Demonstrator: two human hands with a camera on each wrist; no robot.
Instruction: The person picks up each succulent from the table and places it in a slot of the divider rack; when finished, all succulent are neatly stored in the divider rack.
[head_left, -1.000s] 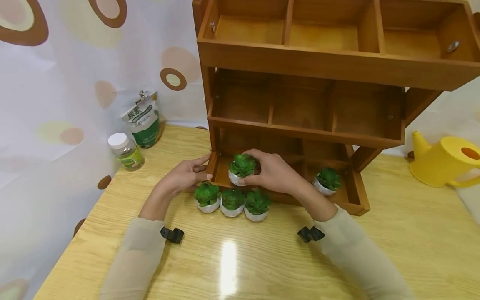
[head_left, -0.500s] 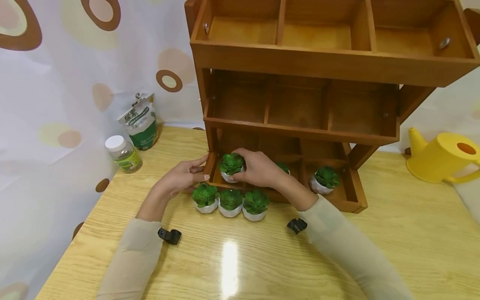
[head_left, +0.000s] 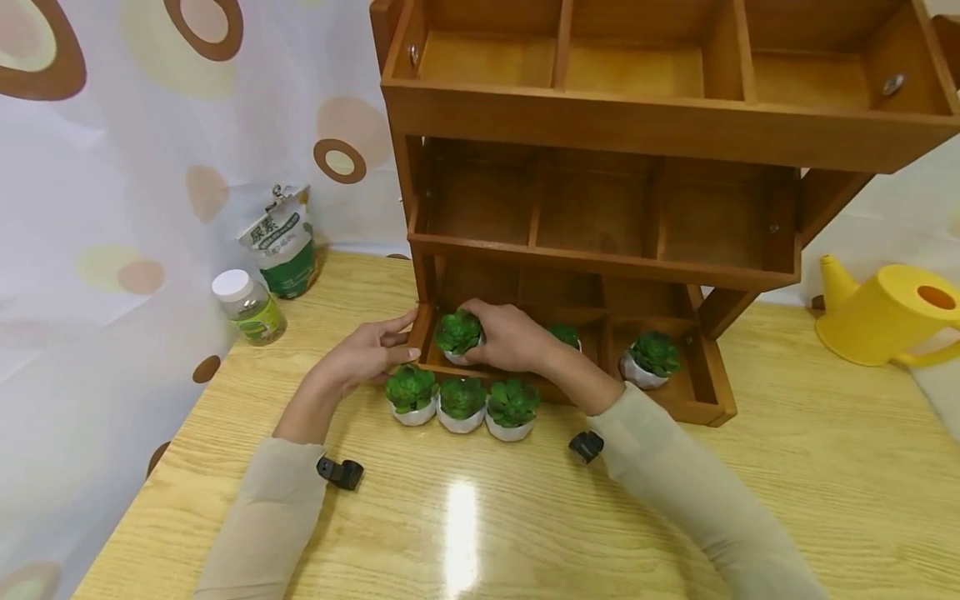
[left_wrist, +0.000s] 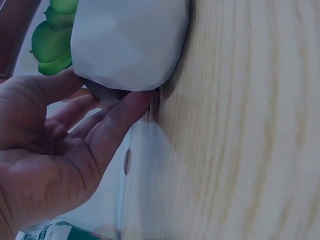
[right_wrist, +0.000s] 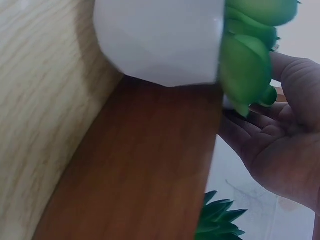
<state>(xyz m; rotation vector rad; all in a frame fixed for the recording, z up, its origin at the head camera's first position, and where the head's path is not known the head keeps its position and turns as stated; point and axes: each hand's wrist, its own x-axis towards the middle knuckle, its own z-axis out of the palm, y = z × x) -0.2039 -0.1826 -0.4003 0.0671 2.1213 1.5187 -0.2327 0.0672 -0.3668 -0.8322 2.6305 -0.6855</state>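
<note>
In the head view my right hand [head_left: 513,336] holds a small potted succulent [head_left: 457,332], green in a white pot, inside the left compartment of the bottom tier of a brown wooden shelf [head_left: 592,262]. My left hand [head_left: 367,350] grips the left end of that tier. Three more potted succulents stand in a row on the table before the shelf: left [head_left: 412,393], middle [head_left: 461,404], right [head_left: 512,408]. The left wrist view shows a faceted white pot [left_wrist: 130,40] close to my left fingers. A white pot [right_wrist: 160,40] hides part of the right wrist view.
Another succulent [head_left: 564,335] sits in the bottom tier's middle compartment, partly behind my right arm; one more [head_left: 651,358] is in the right compartment. A lidded jar [head_left: 251,308] and a clipped bag [head_left: 283,246] stand at left, a yellow watering can [head_left: 885,312] at right.
My right hand has carried the succulent left and down into the left compartment. The middle compartment's succulent has come into sight. My left hand stays on the shelf's end.
</note>
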